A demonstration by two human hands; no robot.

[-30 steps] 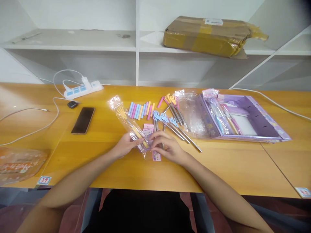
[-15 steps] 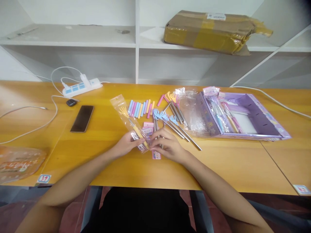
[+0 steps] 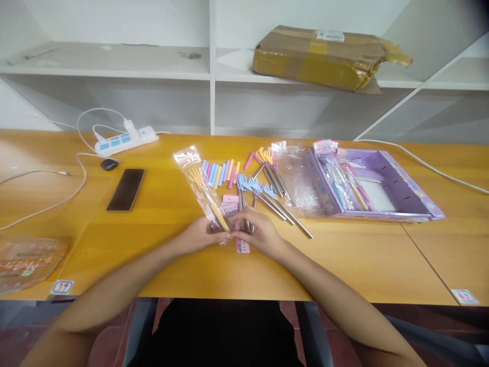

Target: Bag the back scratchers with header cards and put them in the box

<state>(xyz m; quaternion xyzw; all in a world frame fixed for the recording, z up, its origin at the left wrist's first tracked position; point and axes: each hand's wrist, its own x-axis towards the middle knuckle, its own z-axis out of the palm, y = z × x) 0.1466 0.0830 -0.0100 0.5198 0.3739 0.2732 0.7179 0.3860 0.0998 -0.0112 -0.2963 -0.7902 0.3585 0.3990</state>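
Note:
A yellow back scratcher lies inside a clear plastic bag, tilted above the table. My left hand is closed around the bag's lower part. My right hand pinches the bag's bottom end, its fingertips touching the left hand's. Beyond the hands, blue claw-headed metal rods lie fanned out. Behind them are more rods with yellow and pink claw heads. A row of blue, pink and yellow handle tubes sits just past the bag. Small pink printed cards lie partly under the right hand.
A purple box with bagged scratchers stands on the right, beside a heap of clear bags. To the left are a phone, a power strip and cables. A taped carton rests on the shelf.
My right hand's fingers have closed in from the side onto the bag's lower end, meeting the left hand. The bag has shifted slightly, and the whole view has moved a little.

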